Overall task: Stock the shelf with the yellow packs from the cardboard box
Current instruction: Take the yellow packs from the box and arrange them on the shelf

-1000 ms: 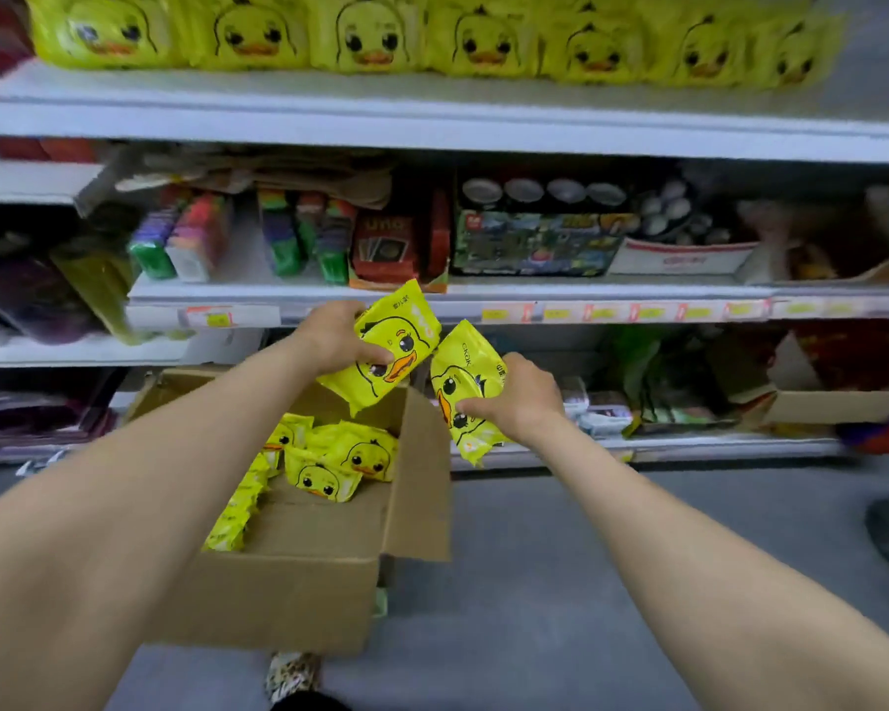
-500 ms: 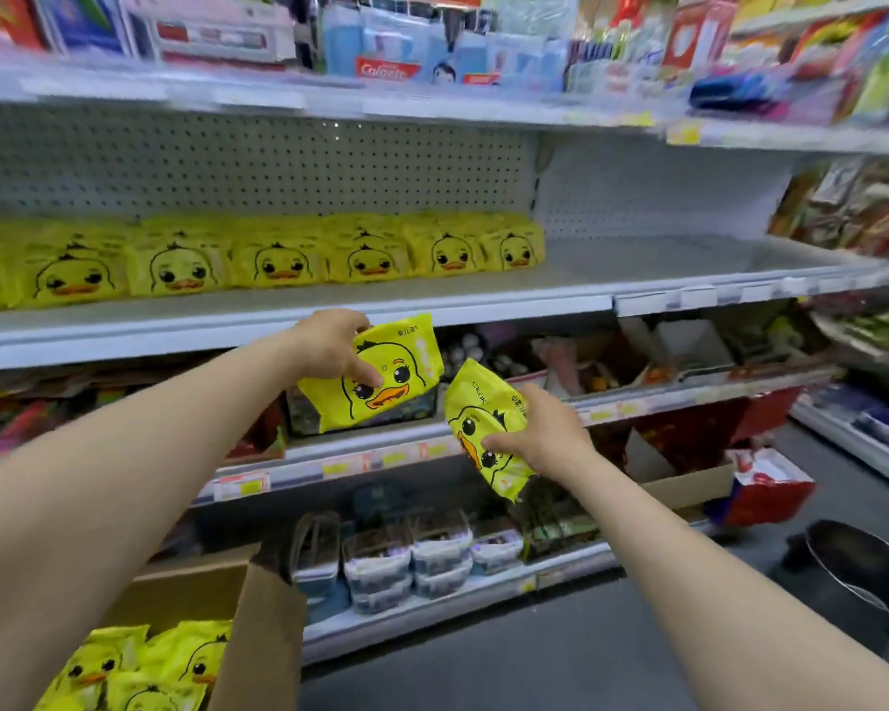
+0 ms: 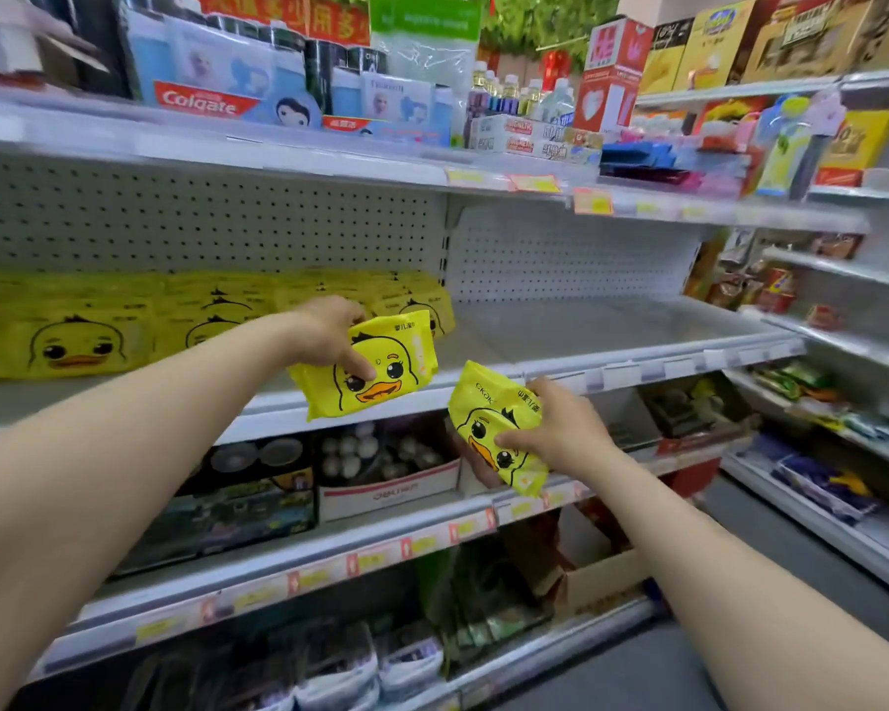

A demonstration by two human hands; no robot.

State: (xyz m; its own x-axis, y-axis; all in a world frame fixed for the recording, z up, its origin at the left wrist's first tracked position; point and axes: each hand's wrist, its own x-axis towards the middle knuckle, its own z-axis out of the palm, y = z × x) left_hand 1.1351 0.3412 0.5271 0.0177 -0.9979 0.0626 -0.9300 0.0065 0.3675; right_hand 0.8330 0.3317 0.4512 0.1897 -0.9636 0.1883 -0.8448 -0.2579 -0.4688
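My left hand [image 3: 329, 331] grips a yellow duck-face pack [image 3: 375, 369] by its top edge, just in front of the white shelf [image 3: 586, 333]. My right hand [image 3: 560, 428] holds a second yellow pack [image 3: 488, 418] lower and to the right, tilted, below the shelf's front lip. A row of the same yellow packs [image 3: 78, 341] fills the left half of that shelf up to its middle. The right half of the shelf is bare. The cardboard box is out of view.
Above is a shelf with toothpaste boxes [image 3: 201, 102] and bottles [image 3: 514, 94]. Below are toy boxes [image 3: 386, 469] and price tags along the rails. A second shelving unit [image 3: 842, 310] angles in at the right. Grey floor [image 3: 817, 567] lies at lower right.
Both hands have risen with their packs toward the duck shelf while my view swung up and right. The cardboard box has dropped out of sight.
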